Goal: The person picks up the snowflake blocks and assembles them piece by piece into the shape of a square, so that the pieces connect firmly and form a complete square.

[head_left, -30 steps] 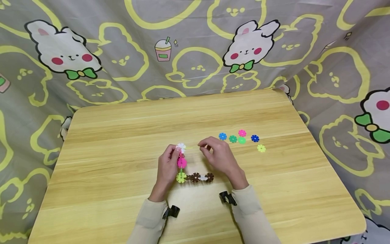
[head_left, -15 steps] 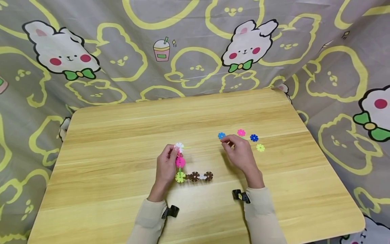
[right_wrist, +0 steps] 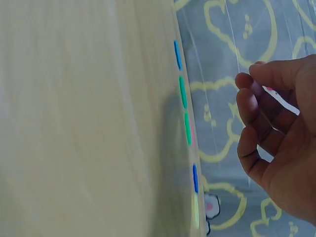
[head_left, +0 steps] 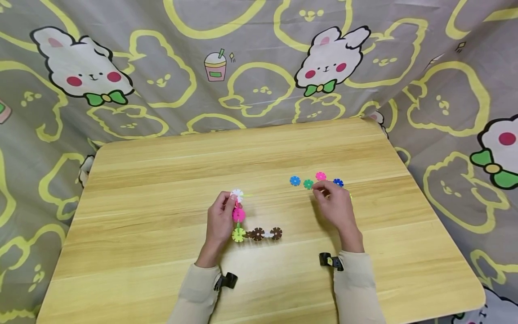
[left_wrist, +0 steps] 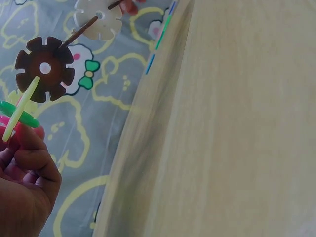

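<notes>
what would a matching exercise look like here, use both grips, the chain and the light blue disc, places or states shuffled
Column one
1. left grip
2. right grip
3. chain
4. light blue disc

Column two
A. turns a corner at a lime disc
B. lies flat on the table, apart from the chain
C. holds the chain near a white disc
D. fingers bent, nothing visible between the fingertips

Pairs: 1-C, 2-D, 3-A, 4-B
</notes>
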`<state>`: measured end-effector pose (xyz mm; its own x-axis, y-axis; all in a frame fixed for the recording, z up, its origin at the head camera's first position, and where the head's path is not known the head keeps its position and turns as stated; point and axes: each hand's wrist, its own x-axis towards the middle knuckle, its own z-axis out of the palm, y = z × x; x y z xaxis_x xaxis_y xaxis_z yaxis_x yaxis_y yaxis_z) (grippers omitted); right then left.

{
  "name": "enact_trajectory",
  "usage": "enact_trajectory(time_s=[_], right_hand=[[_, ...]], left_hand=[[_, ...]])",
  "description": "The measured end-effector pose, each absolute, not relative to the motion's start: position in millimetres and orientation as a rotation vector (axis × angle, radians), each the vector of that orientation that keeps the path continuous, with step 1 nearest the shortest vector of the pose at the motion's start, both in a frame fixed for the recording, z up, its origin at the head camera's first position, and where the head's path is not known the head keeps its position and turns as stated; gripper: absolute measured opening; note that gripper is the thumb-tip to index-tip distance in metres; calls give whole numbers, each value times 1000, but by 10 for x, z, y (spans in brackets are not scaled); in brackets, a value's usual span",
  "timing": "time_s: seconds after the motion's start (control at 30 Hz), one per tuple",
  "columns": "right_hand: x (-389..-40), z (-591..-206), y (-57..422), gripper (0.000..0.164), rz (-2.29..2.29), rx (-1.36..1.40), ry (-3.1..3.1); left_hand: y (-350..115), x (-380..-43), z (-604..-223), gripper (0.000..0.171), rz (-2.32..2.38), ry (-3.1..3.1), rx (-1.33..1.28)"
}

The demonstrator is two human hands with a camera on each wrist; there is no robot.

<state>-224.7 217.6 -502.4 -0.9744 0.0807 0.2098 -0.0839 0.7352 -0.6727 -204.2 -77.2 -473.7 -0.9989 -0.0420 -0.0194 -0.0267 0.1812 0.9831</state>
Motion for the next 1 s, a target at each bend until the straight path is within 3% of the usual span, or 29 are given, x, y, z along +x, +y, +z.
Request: enact_trajectory(time_s=[0.33,0.47,0.73,1.0], right_hand=[[-2225,-5052,2476,20,1123,-425,-2748],[-2218,-5042,2543,31,1122,-537,-2810],[-2190,-5043,2607,49,1089,-683,-2939],[-2174,-5065,2623,48,1066,-745,-3032]], left_hand=[[-775,-2045,-4741,20,-1998,-2421,86],[-779,-2039,-4733,20,-1973,-2439,94],[-783,-2035,-4718,20,-1967,-2449,91],[-778,-2039,-4742,20,-1980,-2459,98]])
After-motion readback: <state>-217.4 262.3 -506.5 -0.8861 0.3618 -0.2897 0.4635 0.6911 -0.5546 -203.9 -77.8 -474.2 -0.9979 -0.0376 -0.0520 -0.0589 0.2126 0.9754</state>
